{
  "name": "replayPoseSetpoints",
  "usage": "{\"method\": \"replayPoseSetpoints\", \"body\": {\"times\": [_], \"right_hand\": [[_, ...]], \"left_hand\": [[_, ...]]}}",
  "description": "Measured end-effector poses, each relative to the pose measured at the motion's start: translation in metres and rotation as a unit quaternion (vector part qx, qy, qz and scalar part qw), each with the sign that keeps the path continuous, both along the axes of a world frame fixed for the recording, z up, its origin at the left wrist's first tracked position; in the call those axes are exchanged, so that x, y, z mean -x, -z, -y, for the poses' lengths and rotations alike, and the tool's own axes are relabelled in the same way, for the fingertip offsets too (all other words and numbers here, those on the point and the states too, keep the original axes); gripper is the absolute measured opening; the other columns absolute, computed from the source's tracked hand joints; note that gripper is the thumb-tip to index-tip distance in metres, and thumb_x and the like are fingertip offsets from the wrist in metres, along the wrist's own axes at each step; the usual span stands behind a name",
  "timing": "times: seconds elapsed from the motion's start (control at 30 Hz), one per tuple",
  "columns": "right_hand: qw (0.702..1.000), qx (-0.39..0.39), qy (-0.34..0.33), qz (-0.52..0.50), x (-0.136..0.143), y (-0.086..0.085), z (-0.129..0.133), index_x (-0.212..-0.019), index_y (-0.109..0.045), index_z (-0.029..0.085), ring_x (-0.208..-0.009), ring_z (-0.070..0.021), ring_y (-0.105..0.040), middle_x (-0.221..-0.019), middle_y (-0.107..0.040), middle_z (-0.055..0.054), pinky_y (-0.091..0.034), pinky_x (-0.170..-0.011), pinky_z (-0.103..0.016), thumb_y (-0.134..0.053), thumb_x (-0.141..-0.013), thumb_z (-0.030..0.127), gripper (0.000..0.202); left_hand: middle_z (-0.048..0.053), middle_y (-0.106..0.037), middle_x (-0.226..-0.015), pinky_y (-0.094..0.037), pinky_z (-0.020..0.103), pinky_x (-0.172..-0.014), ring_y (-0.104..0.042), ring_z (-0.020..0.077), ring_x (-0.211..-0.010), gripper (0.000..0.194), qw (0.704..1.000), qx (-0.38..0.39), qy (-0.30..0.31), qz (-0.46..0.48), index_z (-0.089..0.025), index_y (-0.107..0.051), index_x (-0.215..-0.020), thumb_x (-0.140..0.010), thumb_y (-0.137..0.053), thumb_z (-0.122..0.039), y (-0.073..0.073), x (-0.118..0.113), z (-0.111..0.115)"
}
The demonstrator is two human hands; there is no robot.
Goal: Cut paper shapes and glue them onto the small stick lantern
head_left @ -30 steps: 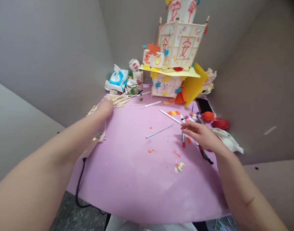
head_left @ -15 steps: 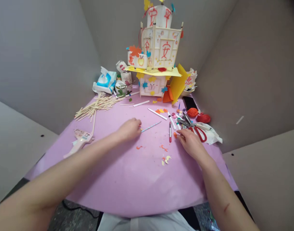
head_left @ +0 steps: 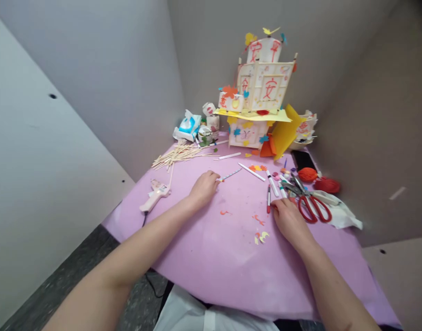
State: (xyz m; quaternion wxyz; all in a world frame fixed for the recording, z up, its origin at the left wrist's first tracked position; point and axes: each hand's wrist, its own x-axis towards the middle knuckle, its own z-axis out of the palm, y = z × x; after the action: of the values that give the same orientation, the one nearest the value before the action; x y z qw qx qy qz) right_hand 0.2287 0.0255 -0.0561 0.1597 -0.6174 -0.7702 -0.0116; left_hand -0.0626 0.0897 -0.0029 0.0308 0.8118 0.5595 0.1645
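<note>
My left hand (head_left: 205, 187) has its fingers closed at the near end of a thin blue-and-white striped stick (head_left: 231, 174), low over the purple table. A small orange-yellow bit shows at its fingertips. My right hand (head_left: 287, 216) rests on the table with fingers bent together beside a red-capped marker (head_left: 268, 199); whether it grips that marker is unclear. Red-handled scissors (head_left: 313, 207) lie just right of it. White pens (head_left: 251, 172) and orange and yellow paper shapes (head_left: 257, 168) are beyond the hands. Paper scraps (head_left: 261, 237) lie nearer me.
A tall paper lantern tower (head_left: 264, 87) stands at the back. Wooden sticks (head_left: 179, 154), a pink glue gun (head_left: 155, 195) and a wipes pack (head_left: 188, 126) are at left. Red yarn balls (head_left: 326, 185) and a black phone (head_left: 303, 161) sit at right.
The view has swung left, so everything appears further right. My right hand has moved closer to the red-capped marker. My left hand is still at the striped stick's end.
</note>
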Motion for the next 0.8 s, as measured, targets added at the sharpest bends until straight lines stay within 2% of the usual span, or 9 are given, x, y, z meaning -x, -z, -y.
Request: {"method": "replayPoseSetpoints", "body": {"times": [0.07, 0.17, 0.3, 0.4, 0.47, 0.53, 0.6, 0.7, 0.8], "right_hand": [[1.000, -0.013, -0.011, -0.011, -0.003, 0.005, -0.001, -0.095, -0.063, 0.014, -0.094, -0.0268, -0.054, -0.095, -0.060, -0.014, -0.041, -0.089, -0.041, -0.039, -0.087, 0.016, 0.025], [0.999, -0.030, -0.025, -0.024, -0.006, 0.012, -0.002, -0.096, -0.063, 0.015, -0.094, -0.0279, -0.055, -0.095, -0.060, -0.014, -0.043, -0.087, -0.042, -0.040, -0.088, 0.021, 0.026], [0.998, -0.043, -0.035, -0.023, -0.008, 0.017, -0.001, -0.098, -0.063, 0.017, -0.093, -0.0284, -0.055, -0.097, -0.060, -0.014, -0.044, -0.086, -0.043, -0.041, -0.087, 0.024, 0.025], [0.998, -0.045, -0.031, -0.014, -0.008, 0.018, 0.001, -0.100, -0.062, 0.016, -0.093, -0.0287, -0.054, -0.097, -0.059, -0.014, -0.044, -0.086, -0.043, -0.042, -0.088, 0.026, 0.026], [0.998, -0.049, -0.025, -0.007, -0.006, 0.018, 0.002, -0.101, -0.062, 0.015, -0.093, -0.0286, -0.054, -0.097, -0.059, -0.013, -0.043, -0.089, -0.043, -0.043, -0.088, 0.026, 0.026], [0.998, -0.052, -0.018, -0.002, -0.004, 0.015, 0.002, -0.101, -0.062, 0.015, -0.094, -0.0282, -0.054, -0.097, -0.059, -0.013, -0.040, -0.093, -0.044, -0.043, -0.088, 0.025, 0.025], [0.999, -0.051, -0.004, 0.000, 0.000, 0.011, 0.004, -0.102, -0.062, 0.015, -0.095, -0.0282, -0.053, -0.097, -0.059, -0.013, -0.038, -0.096, -0.044, -0.042, -0.087, 0.022, 0.026], [0.999, -0.029, 0.025, -0.012, 0.011, 0.002, 0.014, -0.102, -0.061, 0.014, -0.098, -0.0281, -0.053, -0.095, -0.059, -0.014, -0.037, -0.097, -0.044, -0.041, -0.087, 0.020, 0.025], [0.996, 0.024, 0.016, -0.088, 0.032, -0.005, 0.038, -0.100, -0.059, 0.015, -0.096, -0.0252, -0.055, -0.095, -0.059, -0.012, -0.042, -0.091, -0.040, -0.042, -0.086, 0.018, 0.022]], "left_hand": [[0.008, -0.064, -0.100, -0.043, 0.031, -0.091, -0.057, 0.0184, -0.097, 0.025, 0.998, -0.010, -0.027, 0.059, -0.016, -0.063, -0.097, -0.091, -0.040, -0.024, -0.005, 0.024, 0.024], [0.007, -0.065, -0.097, -0.044, 0.032, -0.089, -0.058, 0.0184, -0.094, 0.021, 0.982, -0.061, -0.117, 0.134, -0.018, -0.061, -0.094, -0.089, -0.042, -0.025, -0.006, 0.066, 0.067], [0.003, -0.065, -0.087, -0.048, 0.027, -0.072, -0.060, 0.0157, -0.078, 0.019, 0.938, -0.035, -0.230, 0.258, -0.019, -0.059, -0.089, -0.087, -0.043, -0.029, 0.004, 0.115, 0.121], [0.000, -0.065, -0.081, -0.047, 0.027, -0.071, -0.061, 0.0154, -0.074, 0.022, 0.909, -0.039, -0.302, 0.283, -0.020, -0.059, -0.091, -0.088, -0.044, -0.036, 0.017, 0.132, 0.151], [0.001, -0.065, -0.081, -0.047, 0.027, -0.071, -0.061, 0.0156, -0.073, 0.024, 0.893, -0.050, -0.337, 0.295, -0.021, -0.059, -0.093, -0.088, -0.044, -0.038, 0.023, 0.132, 0.163], [0.001, -0.065, -0.082, -0.048, 0.027, -0.072, -0.061, 0.0157, -0.074, 0.026, 0.890, -0.047, -0.335, 0.306, -0.021, -0.060, -0.092, -0.090, -0.041, -0.038, 0.025, 0.123, 0.168], [0.002, -0.065, -0.084, -0.048, 0.028, -0.074, -0.061, 0.0162, -0.077, 0.024, 0.912, -0.036, -0.290, 0.288, -0.021, -0.060, -0.090, -0.090, -0.041, -0.036, 0.024, 0.106, 0.164], [0.003, -0.064, -0.090, -0.047, 0.029, -0.074, -0.058, 0.0171, -0.080, 0.017, 0.950, -0.035, -0.196, 0.239, -0.021, -0.060, -0.089, -0.087, -0.047, -0.033, 0.017, 0.073, 0.147], [0.004, -0.063, -0.093, -0.048, 0.030, -0.075, -0.058, 0.0173, -0.081, 0.015, 0.964, -0.028, -0.125, 0.231, -0.021, -0.059, -0.091, -0.086, -0.047, -0.029, 0.011, 0.037, 0.123]]}}
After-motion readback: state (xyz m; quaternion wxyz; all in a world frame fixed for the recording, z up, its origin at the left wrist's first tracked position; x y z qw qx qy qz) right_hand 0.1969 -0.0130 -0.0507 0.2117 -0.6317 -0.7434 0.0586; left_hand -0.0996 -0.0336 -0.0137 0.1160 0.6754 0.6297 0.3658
